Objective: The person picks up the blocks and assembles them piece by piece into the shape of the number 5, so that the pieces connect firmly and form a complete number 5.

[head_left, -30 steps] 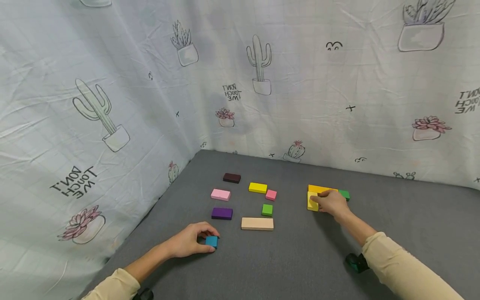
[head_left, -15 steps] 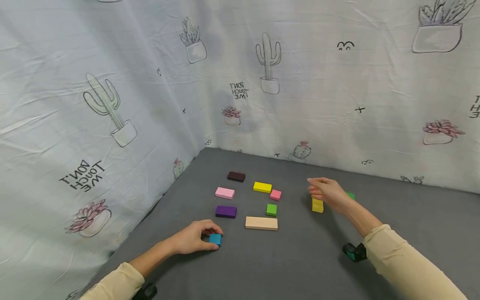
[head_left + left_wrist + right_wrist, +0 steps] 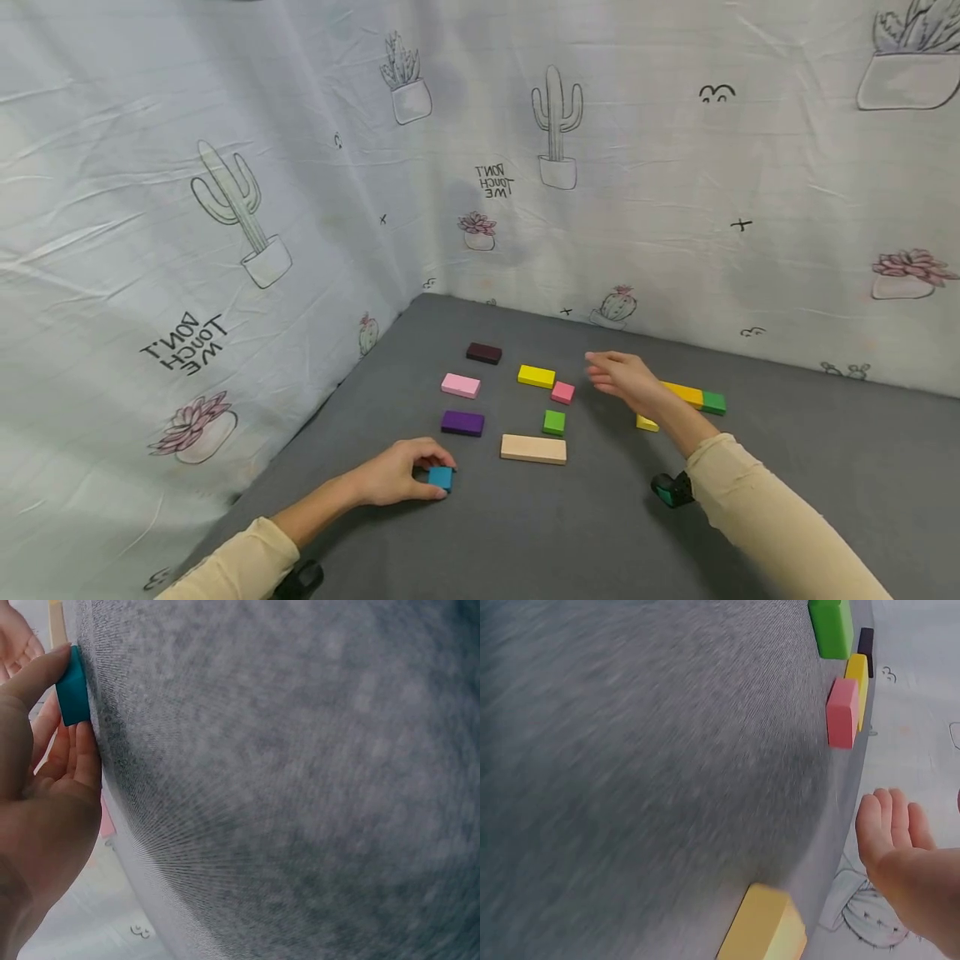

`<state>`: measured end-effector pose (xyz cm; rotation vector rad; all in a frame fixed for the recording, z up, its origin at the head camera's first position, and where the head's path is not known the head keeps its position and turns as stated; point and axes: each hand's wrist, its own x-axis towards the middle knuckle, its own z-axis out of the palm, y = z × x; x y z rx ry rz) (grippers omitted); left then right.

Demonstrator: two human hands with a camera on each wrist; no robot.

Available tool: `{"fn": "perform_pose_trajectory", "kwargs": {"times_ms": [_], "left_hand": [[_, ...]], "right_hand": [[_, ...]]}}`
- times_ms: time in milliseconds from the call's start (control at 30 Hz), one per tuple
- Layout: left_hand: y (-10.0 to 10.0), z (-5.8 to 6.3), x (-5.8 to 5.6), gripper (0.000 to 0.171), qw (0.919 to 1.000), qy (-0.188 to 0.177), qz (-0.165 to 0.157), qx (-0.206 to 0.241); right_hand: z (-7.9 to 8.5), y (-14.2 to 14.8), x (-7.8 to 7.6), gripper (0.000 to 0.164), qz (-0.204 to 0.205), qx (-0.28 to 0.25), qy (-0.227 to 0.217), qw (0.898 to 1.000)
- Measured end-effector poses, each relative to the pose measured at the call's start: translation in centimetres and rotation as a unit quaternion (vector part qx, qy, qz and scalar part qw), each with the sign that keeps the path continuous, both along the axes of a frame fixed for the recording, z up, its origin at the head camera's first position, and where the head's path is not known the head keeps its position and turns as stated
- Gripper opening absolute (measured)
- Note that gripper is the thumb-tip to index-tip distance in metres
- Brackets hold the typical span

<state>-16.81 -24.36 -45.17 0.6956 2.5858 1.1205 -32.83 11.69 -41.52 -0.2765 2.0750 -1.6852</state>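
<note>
My left hand (image 3: pixel 390 477) pinches a small blue block (image 3: pixel 440 478) between thumb and fingers on the grey table; in the left wrist view the block (image 3: pixel 73 688) stands close against the cloth. My right hand (image 3: pixel 628 382) is over the table with its fingers extended and nothing in them. Just left of it lie a coral-pink block (image 3: pixel 562 392) and a yellow block (image 3: pixel 537 377). Behind its wrist are an orange-yellow block (image 3: pixel 684 394), a dark green block (image 3: pixel 714 403) against its end, and a partly hidden pale yellow block (image 3: pixel 647 423).
On the left half lie a dark brown block (image 3: pixel 484 353), a light pink block (image 3: pixel 461 385), a purple block (image 3: pixel 462 423), a light green block (image 3: pixel 554 422) and a long beige block (image 3: pixel 533 449). A white curtain (image 3: pixel 660 183) with cactus drawings hangs along the table's back and left edges.
My right hand has let go of the pale yellow block, lifted, and moved left toward the coral-pink block. My left hand keeps its pinch on the blue block. The head view has shifted slightly.
</note>
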Motion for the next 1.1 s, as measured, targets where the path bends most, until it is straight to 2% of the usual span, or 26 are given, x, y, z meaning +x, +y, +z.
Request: {"fn": "perform_pose_trajectory", "kwargs": {"times_ms": [367,633,767,967,1100], "left_hand": [[0.1,0.4,-0.1,0.031,1.0,-0.006,0.003,-0.004],[0.0,0.3,-0.2,0.031,1.0,-0.006,0.002,-0.001],[0.1,0.2,-0.1,0.031,0.9999,-0.01,0.003,0.004],[0.2,0.2,0.0,0.031,0.9999,-0.012,0.001,0.009],[0.1,0.1,0.0,0.031,0.9999,-0.01,0.003,0.008]], "right_hand": [[-1.0,-3.9,-2.2,0.051,-0.032,-0.025,0.003,0.999],[-1.8,-6.3,-2.6,0.048,-0.027,0.05,0.073,0.996],[-2.1,-6.8,-2.8,0.047,-0.029,0.059,0.074,0.995],[-2.8,-7.3,-3.1,0.049,-0.01,0.063,0.074,0.995],[-3.0,-7.6,-3.1,0.048,0.016,0.094,0.103,0.99]]}}
